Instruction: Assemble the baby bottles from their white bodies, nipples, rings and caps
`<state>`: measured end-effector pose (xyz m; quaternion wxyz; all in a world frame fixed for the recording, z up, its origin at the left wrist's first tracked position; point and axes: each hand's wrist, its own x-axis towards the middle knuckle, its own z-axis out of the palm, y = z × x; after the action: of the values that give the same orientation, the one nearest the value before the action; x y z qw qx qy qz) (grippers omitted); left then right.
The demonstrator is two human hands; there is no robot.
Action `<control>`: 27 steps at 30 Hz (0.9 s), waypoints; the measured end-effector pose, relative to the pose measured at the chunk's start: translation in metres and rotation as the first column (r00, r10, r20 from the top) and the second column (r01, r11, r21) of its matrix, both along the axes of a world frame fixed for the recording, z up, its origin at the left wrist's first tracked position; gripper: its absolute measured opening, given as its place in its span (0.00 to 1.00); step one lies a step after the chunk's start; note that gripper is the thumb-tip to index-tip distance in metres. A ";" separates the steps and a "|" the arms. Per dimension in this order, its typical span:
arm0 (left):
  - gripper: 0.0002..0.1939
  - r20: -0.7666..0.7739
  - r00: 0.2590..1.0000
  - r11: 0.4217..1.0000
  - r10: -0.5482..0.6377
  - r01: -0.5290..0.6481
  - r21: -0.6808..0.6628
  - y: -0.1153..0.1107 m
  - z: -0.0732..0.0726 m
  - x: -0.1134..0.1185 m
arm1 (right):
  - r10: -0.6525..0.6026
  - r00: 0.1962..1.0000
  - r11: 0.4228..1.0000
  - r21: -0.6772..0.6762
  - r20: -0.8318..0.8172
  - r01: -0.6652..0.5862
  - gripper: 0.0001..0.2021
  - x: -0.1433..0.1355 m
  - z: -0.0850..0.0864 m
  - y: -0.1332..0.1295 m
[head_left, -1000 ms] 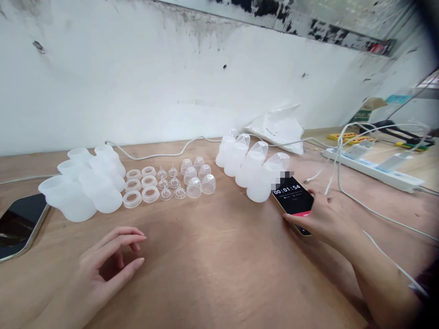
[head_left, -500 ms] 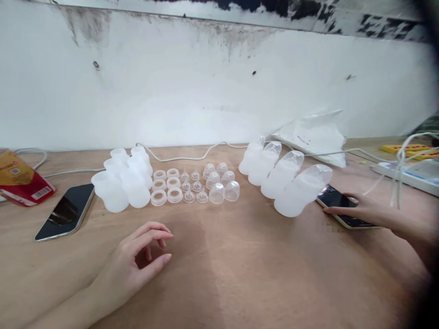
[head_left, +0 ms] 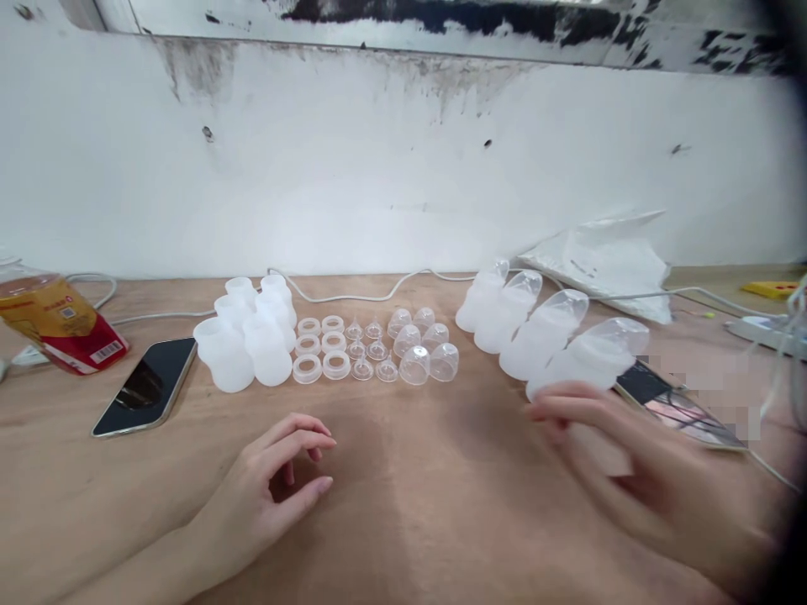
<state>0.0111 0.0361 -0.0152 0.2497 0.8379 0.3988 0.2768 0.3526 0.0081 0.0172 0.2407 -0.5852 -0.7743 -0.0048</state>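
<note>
My left hand (head_left: 271, 479) rests on the table, fingers loosely curved and apart, with nothing between them. Motion blurs my right hand (head_left: 636, 479), which is in front of the capped baby bottles (head_left: 520, 353) at the right; its thumb and fingers look spread. A pale patch shows between them that I cannot make out. Beyond my left hand stand several open white bottle bodies (head_left: 271, 349). Beside them lie clear collar rings (head_left: 336, 365), bottle nipples (head_left: 362, 367) and transparent dome caps (head_left: 414, 366), each kind in two columns.
A dark-screened phone (head_left: 145, 386) lies at the left beside a red and yellow bottle (head_left: 69, 319). Another phone (head_left: 687, 407) with a lit screen is behind my right hand. A white plastic bag (head_left: 605, 260), a cable (head_left: 353, 297) and a power strip (head_left: 769, 334) are near the wall.
My right hand has left the phone and moved left and nearer, in front of the capped bottles. The phone's screen shows a different picture. My left hand keeps its pose; the view has shifted slightly left.
</note>
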 end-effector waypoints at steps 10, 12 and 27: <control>0.36 -0.509 0.846 0.974 -0.157 0.218 0.062 0.009 0.007 -0.014 | 0.663 0.746 0.713 -0.352 0.056 -0.607 0.28 -0.116 -0.024 0.045; 0.35 -0.538 0.829 0.980 -0.153 0.199 0.026 0.008 0.007 -0.014 | 0.663 0.746 0.706 -0.389 0.066 -0.592 0.27 -0.118 -0.025 0.044; 0.34 -0.598 0.793 0.966 -0.119 0.232 0.115 0.008 0.002 -0.012 | 0.634 0.750 0.771 -0.223 0.188 -0.596 0.25 -0.119 -0.029 0.039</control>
<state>-0.0013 0.0437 -0.0129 0.0616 0.9348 0.3493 0.0157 0.2340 0.0472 -0.0117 0.0840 -0.3077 -0.9460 0.0583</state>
